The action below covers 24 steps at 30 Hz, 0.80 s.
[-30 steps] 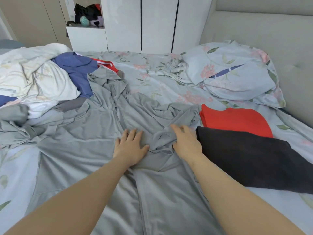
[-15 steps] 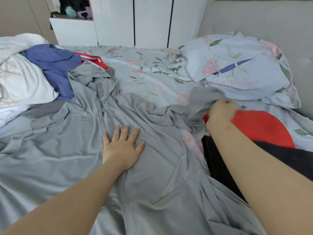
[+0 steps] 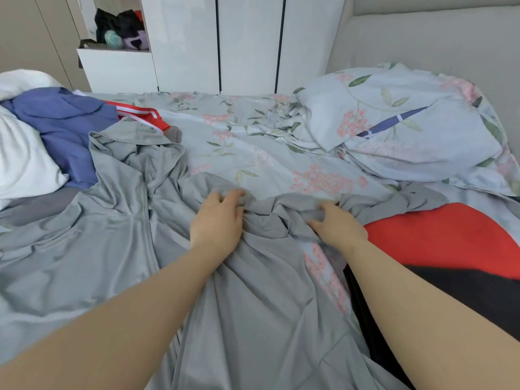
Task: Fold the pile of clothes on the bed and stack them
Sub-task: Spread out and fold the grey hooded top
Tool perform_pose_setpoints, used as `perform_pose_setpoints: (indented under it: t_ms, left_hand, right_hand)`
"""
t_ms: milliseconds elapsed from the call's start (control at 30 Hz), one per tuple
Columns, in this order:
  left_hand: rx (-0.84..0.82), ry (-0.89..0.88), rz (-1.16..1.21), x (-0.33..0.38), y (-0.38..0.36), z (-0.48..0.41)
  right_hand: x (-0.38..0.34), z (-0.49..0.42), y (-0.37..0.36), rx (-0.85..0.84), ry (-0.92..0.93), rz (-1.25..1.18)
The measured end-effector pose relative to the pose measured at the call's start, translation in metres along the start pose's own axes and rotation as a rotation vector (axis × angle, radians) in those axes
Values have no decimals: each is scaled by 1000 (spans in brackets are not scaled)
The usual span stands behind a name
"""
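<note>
A bed (image 3: 253, 153) dressed in a pale blue sheet printed with pink blossoms and green leaves fills the view. A matching pillow (image 3: 408, 130) lies at 2 o'clock against a padded grey headboard (image 3: 436, 38). Behind the bed at 12 o'clock stand the white doors of a wardrobe (image 3: 247, 43), and at 11 o'clock an open niche (image 3: 121, 29) holds dark bags and a small teal ball. A large grey garment (image 3: 112, 235) lies rumpled across the near half of the bed, spreading from 9 o'clock through the centre down to 6 o'clock. The left hand (image 3: 216, 220) sits at the centre, its fingers curled over the garment's far edge and gripping a bunch of it. The right hand (image 3: 334, 223), just toward 3 o'clock from the left, pinches the same gathered edge with its fingers bent into the folds. Beside the right hand at 3 o'clock lies a folded red garment (image 3: 439, 237), resting partly on a black garment (image 3: 464, 299) at 4 o'clock. At 10 o'clock the unfolded pile holds a blue garment (image 3: 62, 122), a red piece with white stripes (image 3: 140, 112) and white cloth (image 3: 22, 159), with the grey garment's far corner touching them.
</note>
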<state>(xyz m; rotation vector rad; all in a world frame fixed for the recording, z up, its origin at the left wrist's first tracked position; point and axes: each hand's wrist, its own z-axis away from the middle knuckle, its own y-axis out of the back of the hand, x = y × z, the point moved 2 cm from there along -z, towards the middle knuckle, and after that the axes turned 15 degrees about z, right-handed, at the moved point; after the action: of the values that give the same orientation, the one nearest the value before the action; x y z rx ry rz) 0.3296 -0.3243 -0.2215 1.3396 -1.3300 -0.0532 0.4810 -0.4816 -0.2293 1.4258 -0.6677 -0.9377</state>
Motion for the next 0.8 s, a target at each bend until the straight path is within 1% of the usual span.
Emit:
perform_pose_setpoints:
  t_ms: [67,133,167,200,267,300,333,367,400,433,467,500,567,600,633,667,700,767,800]
  left_hand:
    - [-153,23,-49,1,-10,-24]
    - [-319,95,-125,-3,-20,-44]
    - [-342,124,-138,-3,-23,-53]
    - [-305,134,-111,-3,-23,-61]
    - [-93,134,75,3,-17,-73]
    - [12,114,204,7,-15,-77]
    - [40,86,359,11,-15,-80]
    - [-31,59,517,16,-16,-80]
    - [-168,48,633,20,-19,-78]
    - [-301,54,651,20,-23,-74]
    - [-378,47,568,16,-26,-72]
    - [-390,12,422,8,-28,-72]
    - [-348,-25,126,-12,-29,-74]
    - [-339,-1,47,-22,-30,-74]
    - [-319,38,8,-29,-29,-71]
    - [-270,76,-9,-35,-27,-70]
    - [-185,110,-12,-40,-23,-68]
    - [8,190,21,-45,-12,-67]
    - [58,222,31,-46,-7,-68]
  right_hand:
    - [2,-11,-2,69,-7,-14]
    - [3,-17,-4,216,-40,-146]
    - [4,-19,-5,313,-52,-263]
    - [4,-19,-1,422,-62,-413]
    - [3,-23,9,623,-56,-665]
    - [2,-24,14,655,-36,-741]
    - [2,-27,15,635,-12,-766]
    - [1,-29,15,567,-15,-702]
    - [-1,-29,13,504,-42,-552]
    - [-3,-27,9,470,-57,-379]
    - [-5,-23,6,488,-41,-266]
    - [-7,-19,5,534,-9,-264]
    - [-7,-13,8,608,-14,-477]
    - [-5,-13,9,605,-40,-566]
    - [-4,-12,10,572,-59,-593]
    - [-4,-11,11,488,-56,-566]
    - [-5,-9,12,376,-37,-525]
    - [-10,-5,8,133,29,-354]
    - [-12,-7,3,77,66,-245]
